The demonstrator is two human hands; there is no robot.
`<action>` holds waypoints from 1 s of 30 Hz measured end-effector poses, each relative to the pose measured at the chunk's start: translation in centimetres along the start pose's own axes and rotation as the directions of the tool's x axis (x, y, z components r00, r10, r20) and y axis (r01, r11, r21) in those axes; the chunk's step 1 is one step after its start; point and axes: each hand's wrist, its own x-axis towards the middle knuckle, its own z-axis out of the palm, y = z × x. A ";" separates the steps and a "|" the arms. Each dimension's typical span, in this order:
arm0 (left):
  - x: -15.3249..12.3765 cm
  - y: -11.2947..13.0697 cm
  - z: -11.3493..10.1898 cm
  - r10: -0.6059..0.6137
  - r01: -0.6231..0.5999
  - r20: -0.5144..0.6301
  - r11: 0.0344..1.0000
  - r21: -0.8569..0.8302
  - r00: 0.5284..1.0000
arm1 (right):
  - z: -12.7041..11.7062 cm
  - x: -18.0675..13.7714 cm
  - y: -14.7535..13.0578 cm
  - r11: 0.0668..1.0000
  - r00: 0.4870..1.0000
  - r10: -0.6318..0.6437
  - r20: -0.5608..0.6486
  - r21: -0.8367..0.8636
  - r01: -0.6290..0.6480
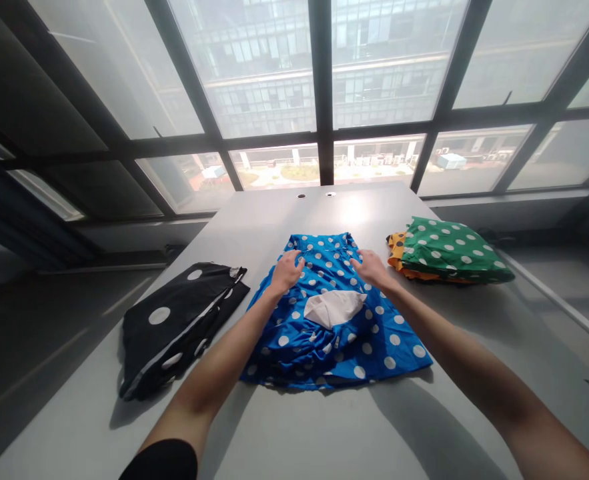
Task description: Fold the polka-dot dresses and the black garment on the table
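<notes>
A blue garment with white polka dots (369,337) lies spread in the middle of the grey table (324,433), a white patch (333,308) showing at its centre. My left hand (287,271) rests on the garment's far left part, fingers curled and pinching the fabric near the top edge. My right hand (371,267) lies on the far right part, its fingers bent down onto the cloth and gripping it. Both arms reach forward across the garment.
A black garment with white dots (174,327) lies folded at the left of the table. At the right sits a green dotted garment (449,252) on top of an orange one (398,250). Large windows stand behind the table's far edge.
</notes>
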 end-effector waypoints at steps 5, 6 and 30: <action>6.4 1.3 -2.0 -0.047 0.047 0.001 0.999 0.024 0.999 | -0.6 7.6 -1.0 0.999 0.999 0.034 0.017 -0.006 -0.034; 6.8 2.1 -1.8 -0.025 0.025 0.005 0.999 0.025 1.000 | -0.5 8.4 -1.3 1.000 0.999 0.028 0.016 -0.007 -0.028; -18.9 11.3 0.2 0.441 -0.438 0.382 0.893 -0.101 0.812 | -2.6 -19.5 5.8 0.903 0.899 -0.411 0.148 -0.064 0.424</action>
